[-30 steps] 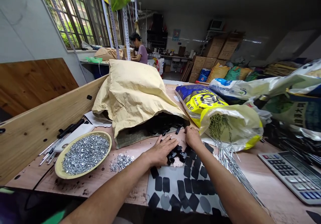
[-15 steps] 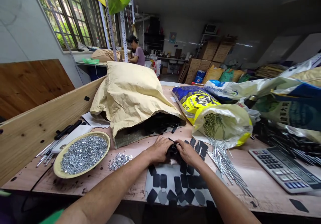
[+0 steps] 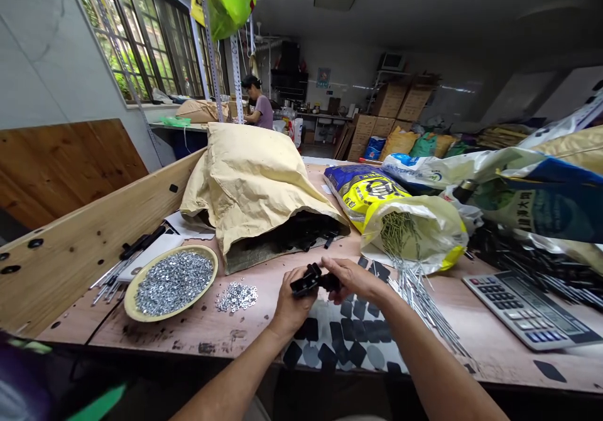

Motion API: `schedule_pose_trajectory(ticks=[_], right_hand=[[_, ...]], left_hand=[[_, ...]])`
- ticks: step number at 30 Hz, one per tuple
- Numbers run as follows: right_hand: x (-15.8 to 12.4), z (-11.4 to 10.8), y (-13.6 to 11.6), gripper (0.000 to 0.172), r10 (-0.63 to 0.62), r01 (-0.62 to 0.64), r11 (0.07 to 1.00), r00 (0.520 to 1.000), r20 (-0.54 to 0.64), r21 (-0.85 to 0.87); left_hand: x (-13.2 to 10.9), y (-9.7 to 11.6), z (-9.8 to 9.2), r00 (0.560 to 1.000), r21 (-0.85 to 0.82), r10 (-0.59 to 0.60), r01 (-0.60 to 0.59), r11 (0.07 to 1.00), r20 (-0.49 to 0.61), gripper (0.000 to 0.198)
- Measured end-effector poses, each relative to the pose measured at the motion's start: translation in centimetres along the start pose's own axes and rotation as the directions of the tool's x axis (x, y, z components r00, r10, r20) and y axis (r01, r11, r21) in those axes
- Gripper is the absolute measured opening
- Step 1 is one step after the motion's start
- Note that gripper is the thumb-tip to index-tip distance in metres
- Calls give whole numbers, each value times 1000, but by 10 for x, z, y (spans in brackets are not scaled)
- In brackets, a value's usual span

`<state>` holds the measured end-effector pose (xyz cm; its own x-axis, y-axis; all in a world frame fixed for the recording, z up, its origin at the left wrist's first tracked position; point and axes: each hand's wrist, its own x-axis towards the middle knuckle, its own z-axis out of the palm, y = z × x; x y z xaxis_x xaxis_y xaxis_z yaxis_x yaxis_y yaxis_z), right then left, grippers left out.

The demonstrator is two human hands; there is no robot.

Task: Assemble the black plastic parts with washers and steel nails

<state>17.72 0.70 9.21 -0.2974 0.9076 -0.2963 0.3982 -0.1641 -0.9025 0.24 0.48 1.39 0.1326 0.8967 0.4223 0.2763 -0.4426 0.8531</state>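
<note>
My left hand point(image 3: 291, 308) is turned palm up and closed around black plastic parts point(image 3: 306, 281), held just above the table. Beside it, my right hand point(image 3: 351, 278) grips another dark plastic piece point(image 3: 331, 281) between thumb and fingers, close to the left hand's parts. Their exact kind is too small to make out. Under the hands lies a pale sheet point(image 3: 325, 327) with rows of black rounded pads point(image 3: 347, 328). In front, a large paper sack point(image 3: 264, 188) lies with its mouth toward me, and black parts point(image 3: 308, 232) show inside.
On the left stand a bowl of metal nuts point(image 3: 174, 281) and a small heap of loose nuts point(image 3: 237, 296). Metal rods point(image 3: 431, 308) spill from a yellow bag point(image 3: 419, 220). A calculator point(image 3: 532, 311) lies at the right. Another person point(image 3: 260, 108) is far back.
Both hands have lifted off the sheet toward me with black parts in them. My left hand has rolled palm up. The view has shifted slightly.
</note>
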Motion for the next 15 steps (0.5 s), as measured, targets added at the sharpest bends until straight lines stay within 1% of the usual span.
schedule_pose_trajectory(ticks=[2,3,4,6,7,9,11,13,15], right_hand=[[0,9,-5,61,12,-13,995,1000,13,96],[2,16,-4,61,-8,9,995,1000,-9,104],[5,24,-1,60,-42,47,994,998,-51,95],[13,40,8,60,-115,124,991,980,-164,51],[16,48,14,60,-141,151,988,965,-220,27],[23,61,22,62,-164,170,985,936,-310,-8],[27,69,27,65,-163,168,986,919,-358,-19],[29,74,28,66,-168,170,985,901,-400,-30],[29,77,27,66,-181,177,983,889,-422,-49]], left_hand=[[-11,-3,-4,984,-146,-171,162,976,-50,19],[-15,-5,-5,971,-207,-233,218,954,-52,19],[-17,-7,-6,962,-250,-269,250,935,-45,19],[-20,-10,-7,957,-284,-287,267,921,-32,19],[-20,-11,-8,959,-283,-281,262,923,-28,22],[-19,-11,-9,969,-285,-246,233,930,-9,34],[-18,-12,-12,984,-308,-174,179,934,43,55],[-18,-12,-16,991,-330,-78,110,937,108,78],[-19,-14,-19,989,-328,-16,63,943,145,93]])
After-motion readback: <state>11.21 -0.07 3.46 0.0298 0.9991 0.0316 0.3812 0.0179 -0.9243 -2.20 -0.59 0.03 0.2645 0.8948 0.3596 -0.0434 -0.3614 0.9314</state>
